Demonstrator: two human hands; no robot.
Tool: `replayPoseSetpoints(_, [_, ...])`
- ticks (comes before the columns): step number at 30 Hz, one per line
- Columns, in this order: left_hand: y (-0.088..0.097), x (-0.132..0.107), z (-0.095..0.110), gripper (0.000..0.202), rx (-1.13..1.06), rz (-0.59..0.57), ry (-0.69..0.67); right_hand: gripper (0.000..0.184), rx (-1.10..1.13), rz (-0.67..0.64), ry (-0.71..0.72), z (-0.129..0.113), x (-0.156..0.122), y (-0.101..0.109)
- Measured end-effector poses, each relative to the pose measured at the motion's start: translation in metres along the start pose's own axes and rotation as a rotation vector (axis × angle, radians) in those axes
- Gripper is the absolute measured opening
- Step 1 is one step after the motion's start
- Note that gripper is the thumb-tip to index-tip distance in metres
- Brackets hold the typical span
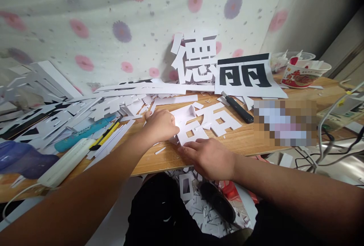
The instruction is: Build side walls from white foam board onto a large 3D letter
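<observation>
My left hand (160, 125) is curled, its fingers bent in against the left side of a white cut-out piece (196, 136) at the middle of the frame; my right hand (212, 158) lies flatter, fingers close together and nearly straight, their tips at the piece's near edge. Whether either of them truly pinches it I cannot tell — my own knuckles cover the undersides. The piece sits close to the front edge of the table (159, 162), with a strip of bare wood at lower centre. On the right a flat white cut-out (209, 119) lies just beside it, then a black-handled knife (240, 110); on the left, past some bare wood, a yellow cutter (107, 135) and a white bar (66, 162) hem in my forearm. A raised white part stands behind my piece, and I can't say if they are joined. The printed sheet (247, 75) overlaps the standing character (196, 58) — a purple object (28, 160) is cut off at the left border, and pixelation hides something at right.
</observation>
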State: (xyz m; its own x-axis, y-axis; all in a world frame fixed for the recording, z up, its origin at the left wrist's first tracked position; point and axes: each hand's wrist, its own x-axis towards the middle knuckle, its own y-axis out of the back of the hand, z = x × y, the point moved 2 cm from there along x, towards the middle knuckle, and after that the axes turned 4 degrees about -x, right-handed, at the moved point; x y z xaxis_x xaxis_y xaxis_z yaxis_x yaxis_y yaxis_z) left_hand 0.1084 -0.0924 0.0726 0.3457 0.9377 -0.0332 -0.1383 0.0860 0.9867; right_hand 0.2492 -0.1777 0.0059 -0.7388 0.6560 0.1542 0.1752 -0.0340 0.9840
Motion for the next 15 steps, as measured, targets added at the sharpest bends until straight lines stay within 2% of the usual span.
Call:
replayPoseSetpoints(5, [-0.002,-0.002,-0.002,0.004,-0.009,-0.006,-0.011,0.049,-0.010,0.016,0.001,-0.001,0.000,0.000])
replayPoseSetpoints(15, [0.002,0.001,-0.019,0.016,-0.080,-0.016,-0.057,0.047,0.016,0.022,-0.007,-0.001,0.000,0.002])
